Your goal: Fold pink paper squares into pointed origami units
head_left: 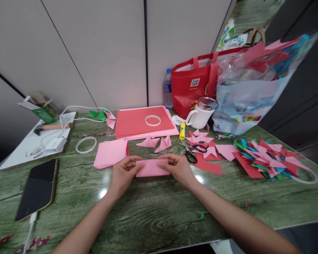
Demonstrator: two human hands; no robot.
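A folded piece of pink paper [151, 168] is held level over the green table between my two hands. My left hand [124, 173] pinches its left end, thumb in front and fingers behind. At the right end, my right hand [178, 168] grips it the same way. Just left of my left hand lies a stack of pink paper squares [110, 154]. Beyond the held paper rest two folded pink pieces, one of them a pointed shape [163, 144]. Black-handled scissors [192, 156] lie open past my right hand.
Red and pink sheets [137, 123] carry a tape roll [153, 120] at the back. A yellow glue stick [182, 131], white mug [201, 114] and red bag [187, 90] stand at back right. Folded colored pieces [267, 158] heap rightward. A phone [37, 187] lies left.
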